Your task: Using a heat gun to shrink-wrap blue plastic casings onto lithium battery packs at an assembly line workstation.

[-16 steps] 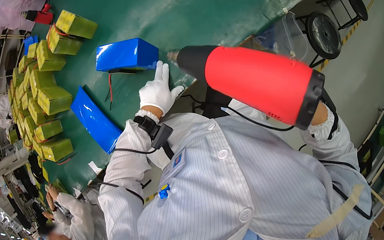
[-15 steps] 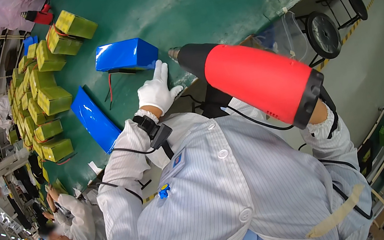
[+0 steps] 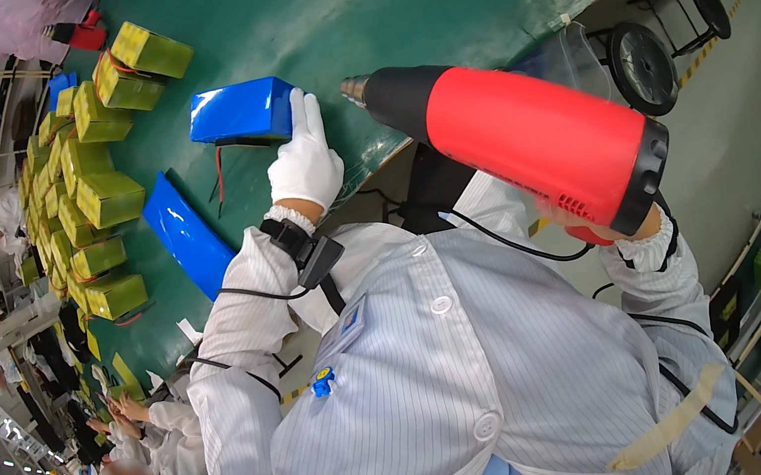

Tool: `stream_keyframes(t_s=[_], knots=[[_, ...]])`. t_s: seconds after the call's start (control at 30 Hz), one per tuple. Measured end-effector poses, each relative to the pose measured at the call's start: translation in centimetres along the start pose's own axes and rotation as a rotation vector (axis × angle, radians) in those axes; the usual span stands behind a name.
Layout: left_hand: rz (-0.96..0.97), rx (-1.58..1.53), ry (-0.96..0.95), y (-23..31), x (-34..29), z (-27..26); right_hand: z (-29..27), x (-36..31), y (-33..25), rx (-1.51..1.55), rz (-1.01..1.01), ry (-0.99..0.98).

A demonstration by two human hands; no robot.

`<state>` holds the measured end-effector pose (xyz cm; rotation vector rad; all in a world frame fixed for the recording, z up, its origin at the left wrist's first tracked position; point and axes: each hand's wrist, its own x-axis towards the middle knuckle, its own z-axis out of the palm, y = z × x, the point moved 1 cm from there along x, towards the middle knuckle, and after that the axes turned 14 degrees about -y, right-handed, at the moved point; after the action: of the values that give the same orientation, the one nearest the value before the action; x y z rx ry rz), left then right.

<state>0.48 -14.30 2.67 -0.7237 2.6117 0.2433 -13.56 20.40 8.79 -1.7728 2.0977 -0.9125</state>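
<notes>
My left hand (image 3: 305,161), in a white glove, has its fingers stretched out and pressed flat against the right end of a blue film-wrapped battery pack (image 3: 237,111). Red and black wires hang from the pack's near side. My right hand (image 3: 557,211) grips a red and black heat gun (image 3: 533,126), whose body hides most of the fingers. The gun's metal nozzle points left toward the wrapped pack, a short way from my left fingertips. A loose piece of blue film (image 3: 183,232) lies on the green bench to the left of my left hand.
Several yellow-green battery packs (image 3: 110,197) stand in rows on the left of the green bench (image 3: 331,4). Another red heat gun (image 3: 80,33) lies far left. Round black stools (image 3: 641,70) stand at right. A co-worker (image 3: 160,455) sits at lower left.
My left hand has shifted up and left, its fingers now together on the pack's end. The heat gun has moved slightly right, its nozzle slightly up.
</notes>
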Motion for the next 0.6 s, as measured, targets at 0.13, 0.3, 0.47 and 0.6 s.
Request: stream_keyframes(t_s=[0.13,0.3,0.47,0.6], knots=[[-0.023,-0.016,-0.245,-0.5,1.7,2.1,-0.6,1.2,-0.5,0.033,-0.077,0.021],[-0.072,-0.187,-0.136,1.4,2.0,-0.3,-0.7,0.8,-0.7,0.088,-0.075,0.049],[0.004,-0.036,-0.141,-0.4,3.4,3.2,-0.9,0.8,-0.6,0.128,-0.015,0.005],[0.16,0.099,-0.106,1.1,0.7,0.9,-1.3,1.1,-0.8,-0.03,-0.09,0.026]])
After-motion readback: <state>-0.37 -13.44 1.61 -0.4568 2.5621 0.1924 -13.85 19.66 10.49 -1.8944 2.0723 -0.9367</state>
